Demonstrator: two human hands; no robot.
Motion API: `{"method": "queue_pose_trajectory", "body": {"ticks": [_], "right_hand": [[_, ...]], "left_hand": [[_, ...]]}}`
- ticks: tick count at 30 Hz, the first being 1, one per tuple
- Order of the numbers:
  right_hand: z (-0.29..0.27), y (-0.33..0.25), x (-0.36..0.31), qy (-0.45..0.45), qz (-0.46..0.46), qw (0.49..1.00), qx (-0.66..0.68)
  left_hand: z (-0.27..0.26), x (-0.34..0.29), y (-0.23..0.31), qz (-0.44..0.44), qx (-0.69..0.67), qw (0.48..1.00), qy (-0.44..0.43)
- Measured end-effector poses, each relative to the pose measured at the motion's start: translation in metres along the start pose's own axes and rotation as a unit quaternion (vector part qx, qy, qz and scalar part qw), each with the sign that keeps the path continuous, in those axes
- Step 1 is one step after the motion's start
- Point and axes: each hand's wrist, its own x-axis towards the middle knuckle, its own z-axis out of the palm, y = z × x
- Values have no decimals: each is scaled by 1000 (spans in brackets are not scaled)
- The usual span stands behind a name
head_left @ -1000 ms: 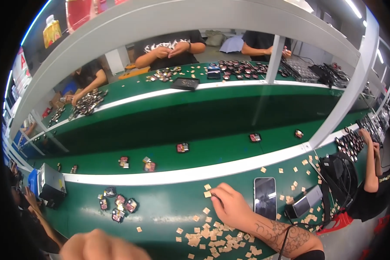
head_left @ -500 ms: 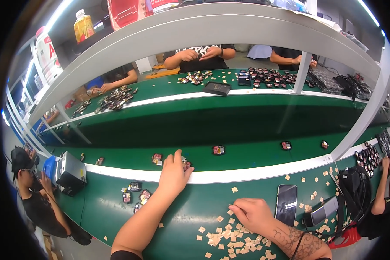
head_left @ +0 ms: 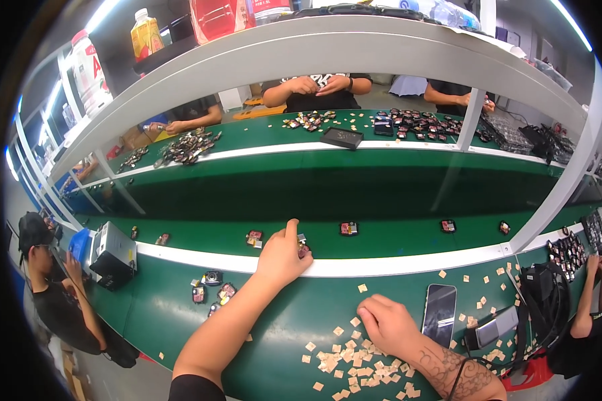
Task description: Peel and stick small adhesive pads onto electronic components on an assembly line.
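My left hand (head_left: 282, 257) reaches over the white rail onto the green strip beyond, index finger stretched forward. Its thumb and other fingers are around a small black electronic module (head_left: 304, 250) with a reddish and silver face; whether it is lifted I cannot tell. Beside that hand lies a similar module (head_left: 255, 238). My right hand (head_left: 386, 323) is curled with its wrist low over the bench, near scattered small beige square pieces (head_left: 354, 361). Its fingertips are tucked in, so anything between them is hidden. Several more modules (head_left: 198, 293) sit left of my left forearm.
A phone (head_left: 440, 313) lies right of my right hand, near a grey box-shaped device (head_left: 496, 327) and a black bag (head_left: 545, 294). The white rail (head_left: 394, 266) and a slanted post (head_left: 562, 174) border the strip. Other people work across and at both sides.
The view has shifted slightly. My left hand is a little farther right, still at the module. A pale tip at my right thumb and forefinger no longer shows; that hand is curled more inward.
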Motion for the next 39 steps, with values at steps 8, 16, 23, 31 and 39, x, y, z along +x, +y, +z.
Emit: {"method": "queue_pose_trajectory", "body": {"ticks": [8,16,23,31,39], "right_hand": [[-8,-3,3,-56,-51,997,20],[-10,-6,3,-138,-11,990,-39],[-11,-14,7,-101,-23,991,-86],[-6,-31,9,-112,-64,947,-295],[3,-10,8,-49,13,991,-125]], "left_hand": [[-8,-85,42,239,-196,937,-164],[-3,-105,48,212,-205,950,-106],[10,-112,46,191,-222,947,-130],[11,-115,41,217,-240,937,-132],[11,-115,41,217,-241,937,-128]]}}
